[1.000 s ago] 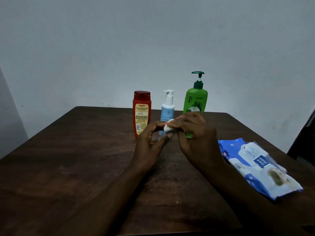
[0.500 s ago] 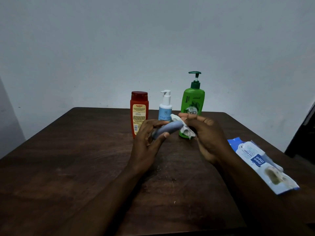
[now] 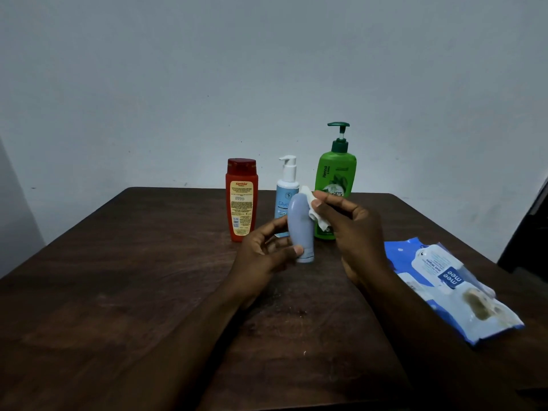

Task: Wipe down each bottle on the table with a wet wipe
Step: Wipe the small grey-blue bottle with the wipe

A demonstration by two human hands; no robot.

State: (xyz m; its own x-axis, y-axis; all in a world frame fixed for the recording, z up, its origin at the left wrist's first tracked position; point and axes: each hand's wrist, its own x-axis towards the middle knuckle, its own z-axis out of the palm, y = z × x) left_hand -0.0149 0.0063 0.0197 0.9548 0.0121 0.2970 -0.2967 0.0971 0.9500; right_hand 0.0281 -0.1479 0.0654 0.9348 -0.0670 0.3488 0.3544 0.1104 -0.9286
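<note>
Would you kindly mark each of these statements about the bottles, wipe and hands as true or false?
1. The left hand holds the grey-blue bottle off the table. True.
2. The right hand is empty. False: its grip pinches a white wet wipe against the bottle's upper part.
3. The red bottle lies on its side. False: it stands upright on the table.
4. The green pump bottle is the tallest of the standing bottles. True.
5. The wipes pack lies on the table to the person's right. True.
6. The light blue pump bottle stands left of the red one. False: it stands between the red and green bottles.
</note>
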